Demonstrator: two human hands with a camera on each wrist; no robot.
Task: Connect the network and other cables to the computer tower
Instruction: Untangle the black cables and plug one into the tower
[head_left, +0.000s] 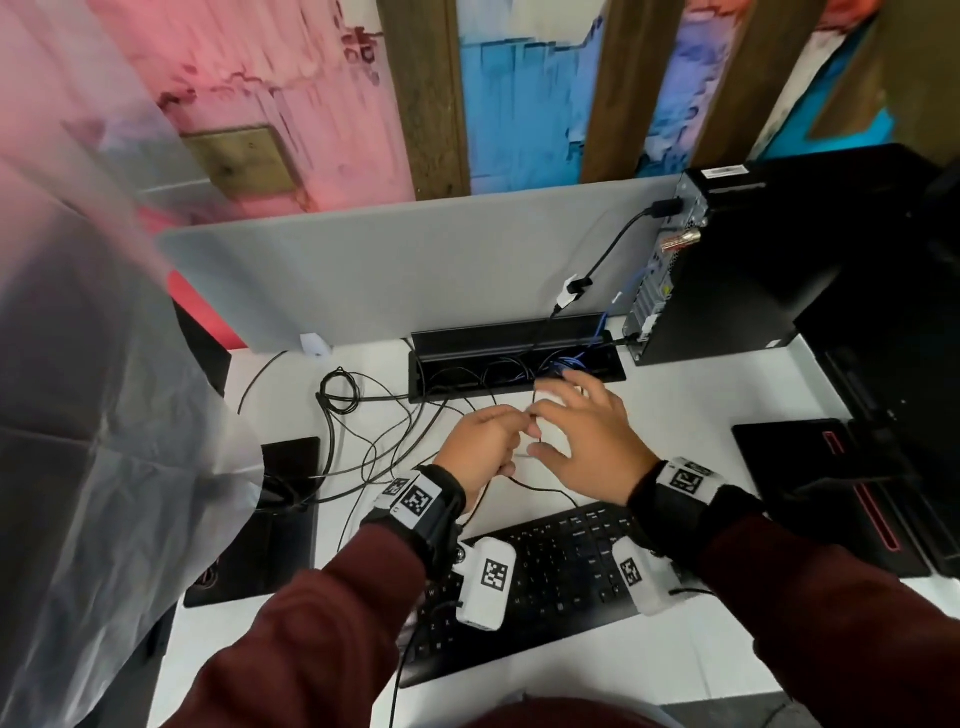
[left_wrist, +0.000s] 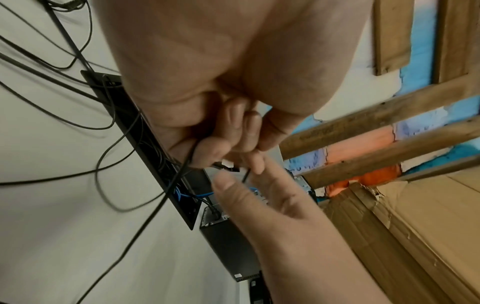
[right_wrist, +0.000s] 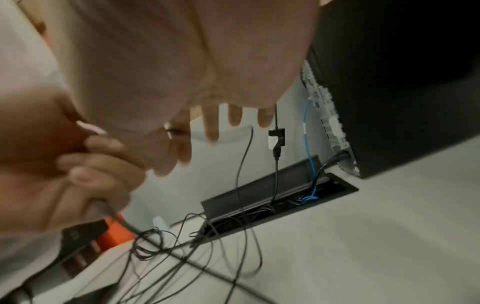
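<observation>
While the left hand (head_left: 480, 447) grips a thin black cable (left_wrist: 166, 197) above the keyboard (head_left: 545, 571) | right hand (head_left: 587, 441) fingers spread, pinch unclear | cable light, limp: hold by plug | computer tower (head_left: 727, 270) far right, blue network cable (right_wrist: 309, 148) already in.

The table (head_left: 675, 410) is smooth, white and matt. The computer tower (head_left: 769, 270) has a dull black shell, and its back is bare grey metal with holes. The keyboard (head_left: 550, 577) is black matt plastic. The thin cables (head_left: 363, 415) look like black rubbery plastic; the network cable (right_wrist: 307, 148) is shiny blue. The wall planks (head_left: 426, 93) are rough brown wood.
</observation>
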